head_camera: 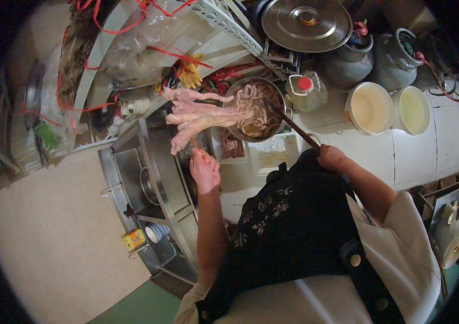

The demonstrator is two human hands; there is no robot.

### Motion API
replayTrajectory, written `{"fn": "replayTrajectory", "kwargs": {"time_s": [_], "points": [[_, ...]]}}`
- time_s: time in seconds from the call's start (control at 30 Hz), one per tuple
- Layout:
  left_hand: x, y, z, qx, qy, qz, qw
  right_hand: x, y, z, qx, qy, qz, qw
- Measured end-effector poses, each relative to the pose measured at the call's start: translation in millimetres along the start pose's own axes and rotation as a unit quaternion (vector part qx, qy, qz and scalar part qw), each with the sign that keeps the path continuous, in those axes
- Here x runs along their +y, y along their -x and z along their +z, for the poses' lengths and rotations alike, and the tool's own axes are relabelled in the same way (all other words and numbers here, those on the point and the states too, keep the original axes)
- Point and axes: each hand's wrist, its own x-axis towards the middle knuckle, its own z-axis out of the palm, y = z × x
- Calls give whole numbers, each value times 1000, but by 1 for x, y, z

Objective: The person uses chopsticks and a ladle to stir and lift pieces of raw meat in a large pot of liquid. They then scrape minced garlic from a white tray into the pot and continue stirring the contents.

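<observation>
Pale pink intestines (203, 113) hang in a thick bundle over the left rim of a metal pot (249, 137), and their right ends trail into liquid with more intestines (254, 97). My left hand (205, 170) is closed on a thin wooden stick (194, 141), which reaches up behind the bundle; its far end is hidden. In my right hand (332, 157) is a long dark rod (300, 131), slanting down into the pot. Just below the pot are a white tray of darker meat (231, 148) and a white tray with pale bits (276, 152).
A plastic jug with a red cap (306, 95) stands right of the pot, near two white buckets (369, 108) (411, 110) and gas cylinders (345, 65). Steel sinks (132, 162) lie left. Above are a metal rack (229, 24) and a large lid (306, 24).
</observation>
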Motion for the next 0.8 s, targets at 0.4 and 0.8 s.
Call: {"fn": "replayTrajectory", "kwargs": {"time_s": [0.4,0.8], "points": [[12,10,6,17,-11,4,1000,-7,4,-10,-14,5,-3,1000],[13,9,4,27,-7,-3,1000,-4,1,-2,5,20,-1,1000]]}}
